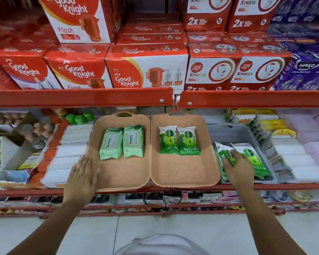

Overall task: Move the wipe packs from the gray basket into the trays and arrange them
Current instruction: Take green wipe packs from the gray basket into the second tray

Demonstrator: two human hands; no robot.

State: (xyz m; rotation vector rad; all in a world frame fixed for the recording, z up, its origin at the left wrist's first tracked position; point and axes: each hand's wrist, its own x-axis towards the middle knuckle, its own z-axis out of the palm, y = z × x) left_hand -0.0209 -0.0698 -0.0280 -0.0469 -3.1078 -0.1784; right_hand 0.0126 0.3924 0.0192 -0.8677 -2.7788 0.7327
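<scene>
Trays [184, 173] hold four wipe packs [179, 140]; right hand [238, 168] grasps another in gray basket [234, 131], left hand [84, 173] flat, released.

Red metal shelving [81, 97] was seen across the whole view, stocked above with red and white boxes [145, 68] and purple cartons [302, 70]. Lower rails [118, 207] were crowded with small goods. Pale floor tiles [145, 229] were lit evenly below.
</scene>
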